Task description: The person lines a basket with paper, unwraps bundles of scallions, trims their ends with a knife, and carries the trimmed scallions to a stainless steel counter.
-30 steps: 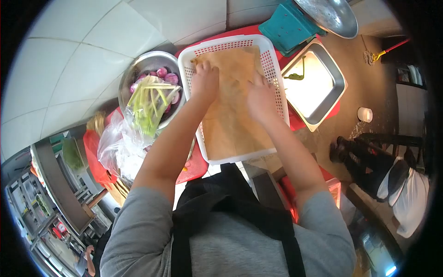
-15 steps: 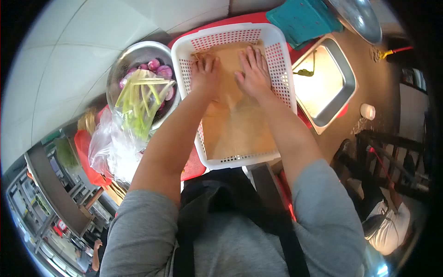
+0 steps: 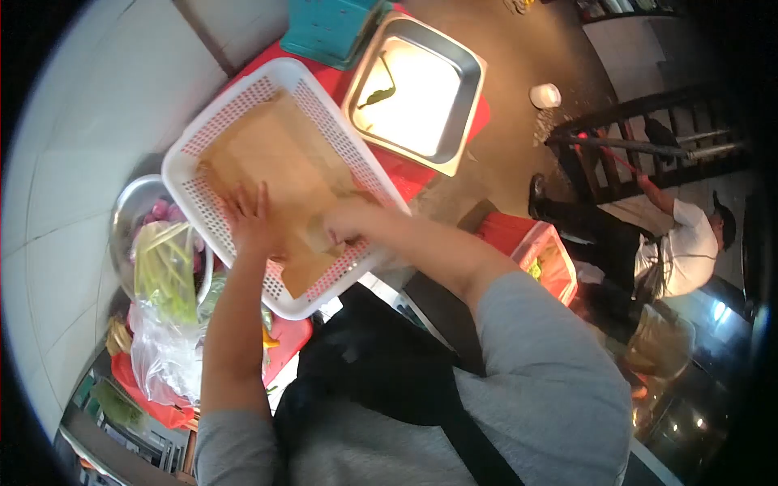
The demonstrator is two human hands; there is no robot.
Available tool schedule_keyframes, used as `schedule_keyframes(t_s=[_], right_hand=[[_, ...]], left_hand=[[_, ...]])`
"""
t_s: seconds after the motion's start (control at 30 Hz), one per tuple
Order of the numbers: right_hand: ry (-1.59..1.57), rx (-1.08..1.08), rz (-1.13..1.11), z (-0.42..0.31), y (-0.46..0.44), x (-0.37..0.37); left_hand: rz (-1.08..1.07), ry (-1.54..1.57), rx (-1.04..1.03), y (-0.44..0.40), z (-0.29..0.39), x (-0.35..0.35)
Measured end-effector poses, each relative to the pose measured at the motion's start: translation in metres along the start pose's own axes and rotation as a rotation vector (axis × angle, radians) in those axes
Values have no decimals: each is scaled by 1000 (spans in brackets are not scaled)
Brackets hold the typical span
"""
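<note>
- L hand (image 3: 255,225): fingers splayed wide, palm down on brown paper sheet (image 3: 271,150), nothing seen gripped.
- R hand (image 3: 350,220): fingers curled in at sheet's 3-4 o'clock edge; can't tell if pinching it or just touching, view blurred.
- Sheet: inside white basket (image 3: 182,182), mostly toward 12 o'clock of both hands, short end toward 6. Long axis approx 11 to 5 o'clock, same as basket's. R hand nearer its R long edge, L hand nearer its L one. Part by R fingers looks bent or folded.
- Basket: L wall at L hand's 8 o'clock, R wall by R wrist.
- Steel bowl (image 3: 123,231): L hand's 9 o'clock, w/ purple onions (image 3: 162,213) + bagged green stalks (image 3: 166,267).
- Steel tray (image 3: 467,97): R hand's 1 o'clock, w/ green leaf (image 3: 378,97).
- Teal box (image 3: 328,31): approx 12 o'clock, past basket.
- Red bin (image 3: 502,232): R hand's 3 o'clock.
- Co-worker (image 3: 685,243): 3 o'clock, well apart.
</note>
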State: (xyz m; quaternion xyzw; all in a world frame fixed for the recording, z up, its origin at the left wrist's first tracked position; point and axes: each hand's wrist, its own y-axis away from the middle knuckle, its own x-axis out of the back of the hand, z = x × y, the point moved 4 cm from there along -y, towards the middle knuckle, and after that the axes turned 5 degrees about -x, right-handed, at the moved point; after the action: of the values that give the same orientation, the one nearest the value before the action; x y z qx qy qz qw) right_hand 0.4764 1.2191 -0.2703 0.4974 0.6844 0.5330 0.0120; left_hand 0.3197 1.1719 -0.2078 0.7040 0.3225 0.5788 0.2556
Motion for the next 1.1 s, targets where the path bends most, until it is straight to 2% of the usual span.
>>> schedule_keyframes(t_s=[0.03, 0.13, 0.23, 0.33, 0.37, 0.47, 0.53, 0.6, 0.63, 0.67, 0.73, 0.77, 0.8, 0.87, 0.9, 0.97, 1.0, 1.07, 1.1], right_hand=[[48, 26, -79, 16, -1, -8], [-127, -30, -60, 75, -72, -77], [179, -152, 157, 25, -13, -15], [-30, -289, 206, -4, 1, 4], [-17, -236, 169, -11, -6, 0], [130, -251, 184, 13, -1, -15], [30, -208, 334, 27, 21, -8], [117, -287, 138, 13, 43, 18], [97, -231, 221, 16, 41, 16], [182, -304, 158, 21, 32, 14], [234, -240, 262, 15, 43, 22], [253, -308, 177, 29, 26, 11], [234, -297, 191, 27, 22, 10], [290, -294, 197, 30, 11, 5], [384, -308, 159, 40, 1, -2], [390, -236, 174, 39, 4, -1], [434, -252, 138, 44, 1, -1], [757, -78, -185, 35, 1, 2], [607, -149, -111, 22, 9, 16]], left_hand=[[-6, -8, -2, 1, 6, -1], [42, -52, 18, -1, 2, 0], [154, -37, -30, -3, 21, -19], [194, 117, -98, 13, 61, -42], [168, 168, -85, 22, 70, -40], [112, 344, -92, 39, 66, -11], [52, 392, -8, 23, 58, -7], [165, 455, 50, 7, 62, -25], [141, 448, 25, 10, 58, -25], [120, 439, -1, 12, 53, -24], [190, 270, -68, 3, 46, -48], [278, 320, -79, -7, 47, -62], [377, 368, -77, -22, 49, -81], [1009, 198, 160, -57, 66, -119], [829, 142, 178, -55, 60, -111], [277, 143, 47, -27, 50, -72], [192, 167, -14, -14, 45, -60], [183, 267, -160, 21, 33, -33], [428, 389, -236, 49, 22, -25]])
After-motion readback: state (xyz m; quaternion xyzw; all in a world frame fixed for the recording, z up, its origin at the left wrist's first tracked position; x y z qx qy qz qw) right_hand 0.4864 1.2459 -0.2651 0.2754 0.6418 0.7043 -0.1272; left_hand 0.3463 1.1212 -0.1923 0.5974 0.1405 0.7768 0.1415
